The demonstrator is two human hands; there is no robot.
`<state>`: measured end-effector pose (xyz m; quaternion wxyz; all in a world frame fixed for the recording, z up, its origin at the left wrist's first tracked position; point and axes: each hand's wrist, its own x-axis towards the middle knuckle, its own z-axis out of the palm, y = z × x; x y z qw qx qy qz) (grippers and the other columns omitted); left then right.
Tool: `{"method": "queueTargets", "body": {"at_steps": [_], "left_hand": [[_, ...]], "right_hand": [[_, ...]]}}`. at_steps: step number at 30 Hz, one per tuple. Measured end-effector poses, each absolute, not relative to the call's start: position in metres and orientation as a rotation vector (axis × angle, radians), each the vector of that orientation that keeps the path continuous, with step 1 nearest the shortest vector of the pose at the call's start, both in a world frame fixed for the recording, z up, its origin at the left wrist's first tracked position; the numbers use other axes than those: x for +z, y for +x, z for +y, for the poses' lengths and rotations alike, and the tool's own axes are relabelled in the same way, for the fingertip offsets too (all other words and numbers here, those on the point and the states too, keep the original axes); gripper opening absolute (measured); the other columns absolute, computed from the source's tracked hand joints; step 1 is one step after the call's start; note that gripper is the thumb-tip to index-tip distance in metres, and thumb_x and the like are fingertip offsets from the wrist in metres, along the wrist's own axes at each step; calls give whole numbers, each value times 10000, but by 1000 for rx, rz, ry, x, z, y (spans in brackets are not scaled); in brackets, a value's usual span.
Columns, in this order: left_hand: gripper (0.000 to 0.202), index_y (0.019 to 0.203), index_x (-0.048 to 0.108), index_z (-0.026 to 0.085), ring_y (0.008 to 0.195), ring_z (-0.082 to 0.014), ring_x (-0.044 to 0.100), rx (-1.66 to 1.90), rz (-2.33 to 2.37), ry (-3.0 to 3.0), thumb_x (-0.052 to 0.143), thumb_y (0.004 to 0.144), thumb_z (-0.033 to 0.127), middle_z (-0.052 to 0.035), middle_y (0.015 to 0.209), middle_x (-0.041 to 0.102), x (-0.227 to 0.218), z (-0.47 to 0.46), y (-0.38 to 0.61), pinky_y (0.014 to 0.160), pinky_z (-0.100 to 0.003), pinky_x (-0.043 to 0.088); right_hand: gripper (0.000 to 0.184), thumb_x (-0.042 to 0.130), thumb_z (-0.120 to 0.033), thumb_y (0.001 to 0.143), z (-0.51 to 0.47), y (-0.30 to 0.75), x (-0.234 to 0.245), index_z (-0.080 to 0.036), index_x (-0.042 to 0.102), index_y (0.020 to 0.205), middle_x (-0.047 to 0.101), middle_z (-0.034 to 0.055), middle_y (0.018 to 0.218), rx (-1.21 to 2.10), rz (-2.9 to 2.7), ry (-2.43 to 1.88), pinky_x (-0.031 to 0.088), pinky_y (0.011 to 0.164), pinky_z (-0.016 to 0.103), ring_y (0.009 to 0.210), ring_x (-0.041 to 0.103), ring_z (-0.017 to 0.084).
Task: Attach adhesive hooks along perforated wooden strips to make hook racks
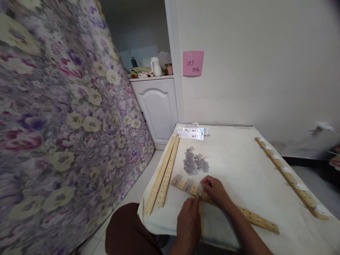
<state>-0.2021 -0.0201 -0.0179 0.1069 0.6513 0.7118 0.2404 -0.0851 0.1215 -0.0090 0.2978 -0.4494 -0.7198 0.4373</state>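
A wooden strip with rows of holes lies slantwise across the near part of the table. Two small clear plastic cards with shiny pieces sit along its left end. Beside them, my right hand pinches another clear plastic card over the strip. My left hand is closed at the strip's near edge, its fingertips meeting just below that card; what they hold is too small to make out. Behind the strip lies a loose pile of similar grey-looking clear cards.
Two more holed wooden strips lie along the table's left side. Another strip at the right carries several white pieces. A clear blister pack rests at the back. A floral curtain hangs at the left.
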Motion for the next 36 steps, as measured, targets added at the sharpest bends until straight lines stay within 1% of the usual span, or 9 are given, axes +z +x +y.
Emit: {"method": "queueTargets", "body": {"at_steps": [9,15,20,25,36], "left_hand": [[542,1335,411,187,1043,-186,488,646,2093,1886,328,817,52,-83,1109,547,-13,-20,-201,918,-310,425],[539,1331,415,184,1031,-190,492,646,2091,1899,329,816,50,-85,1106,548,-13,-20,-202,906,-310,426],[540,1320,424,203,1046,-184,488,637,2105,1896,348,808,51,-74,1117,551,-13,-20,-202,919,-301,418],[526,1318,433,187,1017,-194,493,634,2111,1898,348,816,54,-85,1083,558,-13,-20,-201,893,-306,428],[564,1343,400,221,1020,-188,477,592,2112,1873,358,805,55,-72,1085,549,-12,-19,-202,894,-299,415]], "right_hand": [[133,479,-214,703,120,-85,-6,-177,605,722,571,-13,598,1176,-1906,-1180,375,557,235,581,516,143],[111,503,-228,712,119,-86,-9,-179,601,730,594,-7,618,1183,-1901,-1180,392,569,235,596,540,145],[109,538,-276,724,118,-86,-9,-184,597,738,597,-10,623,1168,-1929,-1201,389,568,235,595,542,143],[169,594,-343,710,116,-85,-4,-187,600,776,607,-11,639,1153,-1973,-1220,388,581,241,612,550,149],[180,637,-287,654,116,-87,-3,-182,586,792,584,-24,636,1243,-1929,-1220,386,573,230,601,536,136]]}}
